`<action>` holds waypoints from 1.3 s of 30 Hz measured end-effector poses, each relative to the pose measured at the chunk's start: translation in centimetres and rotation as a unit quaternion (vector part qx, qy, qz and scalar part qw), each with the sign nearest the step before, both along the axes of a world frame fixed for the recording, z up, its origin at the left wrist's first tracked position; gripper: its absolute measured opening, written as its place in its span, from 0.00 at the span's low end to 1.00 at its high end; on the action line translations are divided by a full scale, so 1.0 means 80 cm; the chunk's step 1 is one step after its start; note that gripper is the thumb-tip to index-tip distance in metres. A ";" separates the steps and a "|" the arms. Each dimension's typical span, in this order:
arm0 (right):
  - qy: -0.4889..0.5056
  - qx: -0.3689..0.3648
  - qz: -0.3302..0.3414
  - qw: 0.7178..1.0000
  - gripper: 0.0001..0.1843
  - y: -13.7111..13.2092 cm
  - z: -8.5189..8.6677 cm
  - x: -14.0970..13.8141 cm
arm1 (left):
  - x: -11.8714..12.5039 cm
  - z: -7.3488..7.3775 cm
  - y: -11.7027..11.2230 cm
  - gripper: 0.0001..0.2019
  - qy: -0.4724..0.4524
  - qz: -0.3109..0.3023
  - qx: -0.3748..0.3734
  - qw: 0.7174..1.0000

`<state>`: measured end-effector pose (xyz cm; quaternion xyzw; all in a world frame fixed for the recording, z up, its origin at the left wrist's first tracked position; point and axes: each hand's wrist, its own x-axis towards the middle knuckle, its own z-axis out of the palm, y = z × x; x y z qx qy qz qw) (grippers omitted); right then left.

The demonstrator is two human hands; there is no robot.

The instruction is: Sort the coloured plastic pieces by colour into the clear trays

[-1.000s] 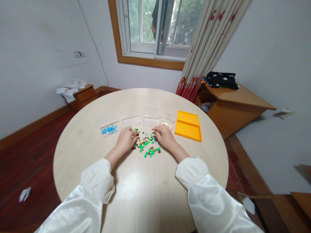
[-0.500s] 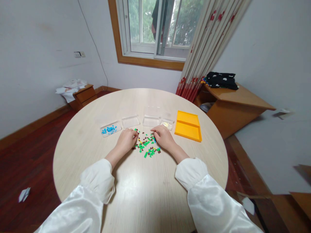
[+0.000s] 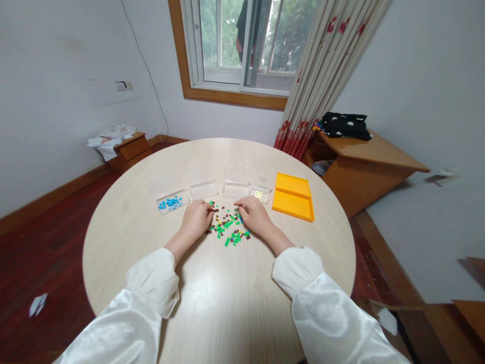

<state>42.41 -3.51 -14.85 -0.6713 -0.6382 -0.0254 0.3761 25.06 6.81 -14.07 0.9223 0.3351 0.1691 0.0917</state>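
Observation:
A loose spread of small green and brown building bricks (image 3: 228, 223), with a few yellow and blue ones, lies on the round table (image 3: 227, 298) between my hands. At its left edge is my left hand (image 3: 197, 218), fingers closed in a pinch on a brown brick (image 3: 215, 210). My right hand (image 3: 254, 215) rests at the right edge, its fingers curled together; what they hold, if anything, is too small to make out. Just beyond the right hand sits a small transparent box of pale yellow bricks (image 3: 259, 194).
Left of the spread stands a transparent box with blue bricks (image 3: 172, 202). Two more transparent boxes, one left (image 3: 204, 190) and one right (image 3: 235, 189), stand behind the bricks. A yellow two-part tray (image 3: 292, 204) lies at the right. A person is partly visible beyond the window (image 3: 242, 45).
My left hand has shifted very slightly, and a brown brick now shows at its fingertips. The right fingers have moved a little to the left. Boxes and tray stay where they were.

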 end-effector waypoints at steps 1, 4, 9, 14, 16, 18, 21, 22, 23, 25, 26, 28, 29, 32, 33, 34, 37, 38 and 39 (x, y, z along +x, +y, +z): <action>0.001 0.002 0.002 1.000 0.13 0.000 0.000 -0.001 | 0.000 0.000 0.000 0.11 -0.010 0.002 -0.003 1.000; 0.005 0.014 0.012 1.000 0.11 0.000 0.002 -0.005 | 0.003 0.000 -0.001 0.12 -0.061 -0.003 -0.023 0.998; -0.001 0.023 0.057 0.998 0.14 -0.001 0.006 -0.017 | 0.009 0.000 -0.010 0.10 -0.135 -0.055 -0.053 0.988; -0.011 0.019 0.083 0.996 0.10 0.000 0.005 -0.023 | 0.013 0.005 -0.020 0.11 -0.164 -0.090 -0.097 0.978; -0.007 0.027 0.082 0.996 0.09 0.001 0.004 -0.023 | 0.013 0.006 -0.021 0.11 -0.170 -0.096 -0.114 0.974; 0.001 0.036 0.079 0.996 0.09 0.001 0.003 -0.021 | 0.013 0.007 -0.022 0.11 -0.176 -0.096 -0.131 0.971; 0.014 0.043 0.076 0.996 0.09 0.001 0.003 -0.020 | 0.013 0.009 -0.022 0.12 -0.183 -0.092 -0.145 0.968; 0.017 0.043 0.075 0.996 0.08 0.001 0.003 -0.021 | 0.014 0.009 -0.022 0.12 -0.183 -0.091 -0.149 0.967; 0.020 0.043 0.075 0.996 0.08 0.001 0.004 -0.021 | 0.014 0.009 -0.022 0.12 -0.184 -0.090 -0.152 0.967; 0.026 0.043 0.072 0.996 0.08 0.000 0.005 -0.021 | 0.014 0.010 -0.022 0.11 -0.185 -0.083 -0.157 0.967; 0.030 0.045 0.068 0.996 0.08 0.000 0.005 -0.021 | 0.013 0.011 -0.022 0.11 -0.186 -0.075 -0.157 0.967; 0.040 0.055 0.052 0.996 0.08 0.001 0.005 -0.018 | 0.012 0.012 -0.021 0.11 -0.186 -0.050 -0.154 0.969; 0.045 0.063 0.039 0.996 0.08 0.001 0.005 -0.015 | 0.011 0.013 -0.020 0.11 -0.184 -0.036 -0.149 0.971; 0.060 0.088 -0.018 0.994 0.08 0.004 0.003 -0.004 | 0.008 0.014 -0.018 0.11 -0.171 -0.011 -0.127 0.977; 0.065 0.094 -0.037 0.993 0.08 0.006 0.001 0.000 | 0.008 0.014 -0.018 0.11 -0.165 -0.010 -0.119 0.979; 0.070 0.100 -0.055 0.991 0.08 0.008 0.000 0.004 | 0.007 0.014 -0.018 0.11 -0.161 -0.011 -0.112 0.981; 0.068 0.109 -0.100 0.987 0.09 0.013 -0.004 0.014 | 0.007 0.014 -0.019 0.11 -0.151 -0.015 -0.099 0.983; 0.062 0.108 -0.115 0.986 0.10 0.015 -0.005 0.017 | 0.006 0.013 -0.019 0.11 -0.147 -0.015 -0.096 0.984; 0.054 0.108 -0.129 0.984 0.10 0.016 -0.005 0.019 | 0.006 0.013 -0.019 0.11 -0.144 -0.016 -0.092 0.985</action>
